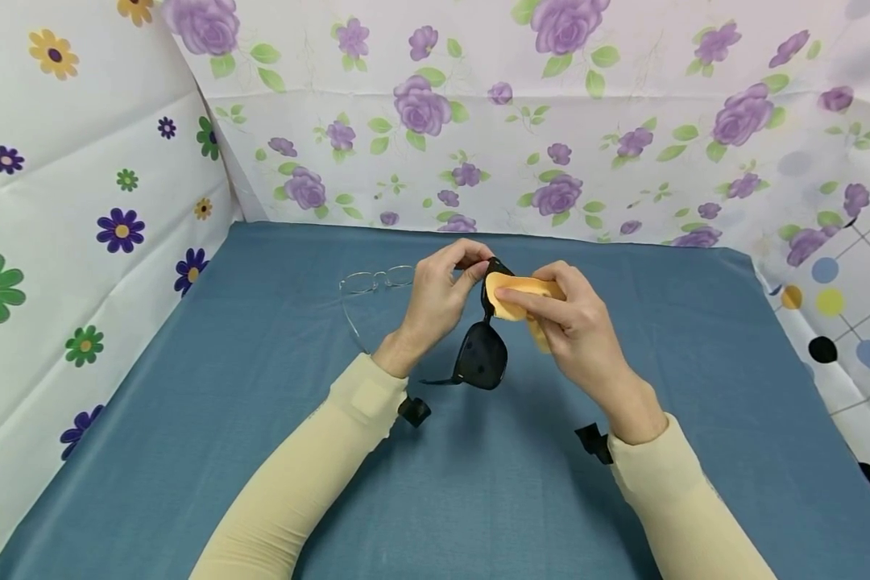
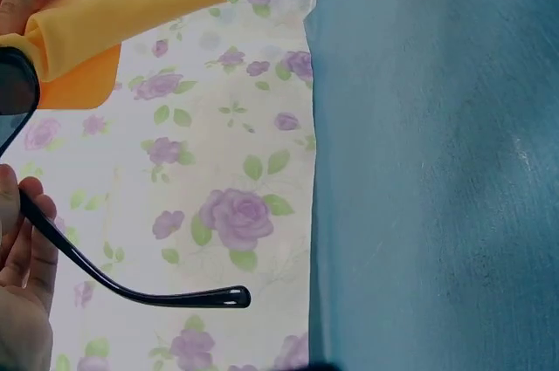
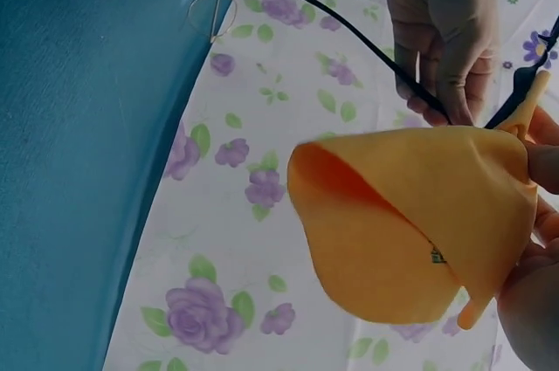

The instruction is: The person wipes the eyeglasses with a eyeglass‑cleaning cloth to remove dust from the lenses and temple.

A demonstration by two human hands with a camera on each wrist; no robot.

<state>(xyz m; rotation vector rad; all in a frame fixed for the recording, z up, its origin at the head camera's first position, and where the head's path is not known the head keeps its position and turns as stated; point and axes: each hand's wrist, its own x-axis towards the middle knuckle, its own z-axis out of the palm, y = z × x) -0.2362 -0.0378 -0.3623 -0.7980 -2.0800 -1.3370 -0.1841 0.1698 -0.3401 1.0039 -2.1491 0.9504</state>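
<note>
Black sunglasses [image 1: 482, 356] hang tilted above the blue cloth, between both hands. My left hand [image 1: 438, 294] pinches them at the upper end, near the hinge of one temple arm [image 2: 131, 294]. A yellow-orange cleaning cloth [image 3: 393, 223] is in my right hand [image 1: 576, 322], its thumb and fingers pressing it round the upper lens, which the cloth mostly covers in the head view. The lower dark lens shows bare. In the right wrist view, the cloth hangs in a loose fold with a small dark print on it.
Thin wire-framed eyeglasses [image 1: 362, 282] lie on the blue tablecloth [image 1: 261, 387], behind and left of my left hand. Flower-printed sheets [image 1: 420, 105] stand up behind the table and along its left side. A dotted sheet [image 1: 841, 322] borders the right.
</note>
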